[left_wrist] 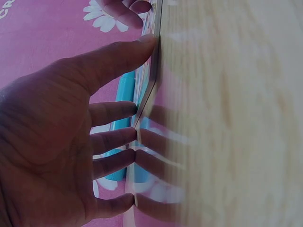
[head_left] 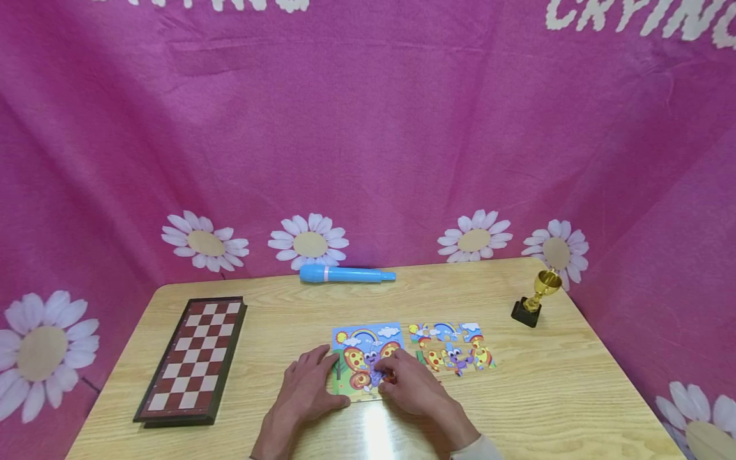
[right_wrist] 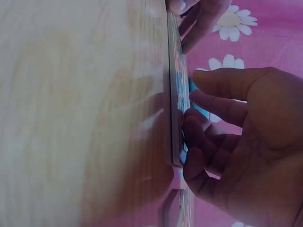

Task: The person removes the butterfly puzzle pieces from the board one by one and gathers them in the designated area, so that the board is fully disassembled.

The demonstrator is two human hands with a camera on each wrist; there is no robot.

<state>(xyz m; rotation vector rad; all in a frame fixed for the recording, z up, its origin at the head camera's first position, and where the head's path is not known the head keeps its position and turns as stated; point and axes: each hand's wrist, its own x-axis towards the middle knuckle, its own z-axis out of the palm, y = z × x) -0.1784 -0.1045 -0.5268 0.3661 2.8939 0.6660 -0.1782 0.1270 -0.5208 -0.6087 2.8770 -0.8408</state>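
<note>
A butterfly picture puzzle board (head_left: pixel 368 333) lies flat on the table between both hands. My left hand (head_left: pixel 310 386) rests at its left side, thumb on the near edge and the other fingers spread with tips on the table. In the left wrist view, those fingers (left_wrist: pixel 113 142) are fairly straight. Over the board's lower right part lies my right hand (head_left: pixel 416 383), fingertips at the picture. The right wrist view shows its thumb and index finger (right_wrist: pixel 220 105) apart, with no piece between them, and the other fingers bent. Several puzzle pieces (head_left: pixel 458 358) lie right of the board.
A folding chessboard (head_left: pixel 198 358) stands on the left of the wooden table (head_left: pixel 276 306). Toward the back lies a blue microphone-shaped tube (head_left: pixel 351 275). A gold trophy cup (head_left: pixel 540 291) on a black base is at the right. Pink flowered cloth (head_left: pixel 391 160) hangs behind.
</note>
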